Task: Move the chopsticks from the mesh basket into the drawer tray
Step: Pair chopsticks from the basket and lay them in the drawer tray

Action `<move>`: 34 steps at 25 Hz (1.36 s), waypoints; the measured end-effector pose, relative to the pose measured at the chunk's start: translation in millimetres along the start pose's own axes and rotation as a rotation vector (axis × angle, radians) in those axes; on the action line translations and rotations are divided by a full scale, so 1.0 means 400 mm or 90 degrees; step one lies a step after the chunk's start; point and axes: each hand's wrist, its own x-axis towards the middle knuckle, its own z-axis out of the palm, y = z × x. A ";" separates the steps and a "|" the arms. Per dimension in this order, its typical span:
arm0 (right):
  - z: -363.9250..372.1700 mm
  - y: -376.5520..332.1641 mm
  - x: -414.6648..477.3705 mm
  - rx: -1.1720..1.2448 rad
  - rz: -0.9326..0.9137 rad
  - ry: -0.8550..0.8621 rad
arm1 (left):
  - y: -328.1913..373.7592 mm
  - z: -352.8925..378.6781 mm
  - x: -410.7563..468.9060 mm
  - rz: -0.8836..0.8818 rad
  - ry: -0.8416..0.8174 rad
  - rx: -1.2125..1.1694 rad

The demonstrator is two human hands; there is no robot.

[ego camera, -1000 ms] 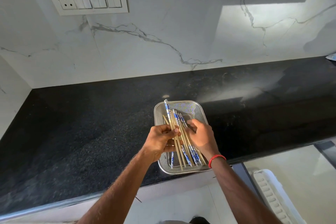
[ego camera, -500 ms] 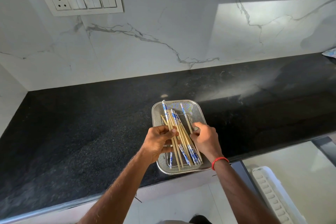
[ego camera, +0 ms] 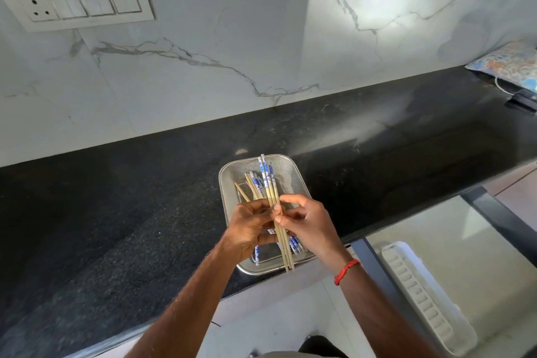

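Chopsticks (ego camera: pixel 266 176): pale, seemingly bamboo, blue-patterned tops

Daylit and sharp, with a bright sun patch on the marble wall (ego camera: pixel 363 46), sheen on the black counter (ego camera: pixel 334 136), wide-angle bending at edges.

**What the view hides or cuts off**

The left hand (ego camera: pixel 250 229) and right hand (ego camera: pixel 308 224) cover the middle of the pale bamboo chopsticks with blue-patterned ends (ego camera: pixel 266 180) and much of the floor of the rectangular steel mesh basket (ego camera: pixel 290 171). How many sticks the fingers (ego camera: pixel 286 200) pinch is unclear. The patterned cloth (ego camera: pixel 511 64) and white plastic drawer tray (ego camera: pixel 421 296) run past the picture's edges.
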 end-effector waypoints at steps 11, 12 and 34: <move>-0.165 0.064 -0.054 0.024 0.043 0.010 | -0.037 0.159 0.008 -0.004 -0.051 0.047; -0.182 0.073 -0.060 0.021 0.042 0.012 | -0.042 0.178 0.008 -0.007 -0.054 0.054; -0.722 0.555 -0.268 -0.254 0.201 0.160 | -0.376 0.597 -0.027 -0.173 0.031 0.190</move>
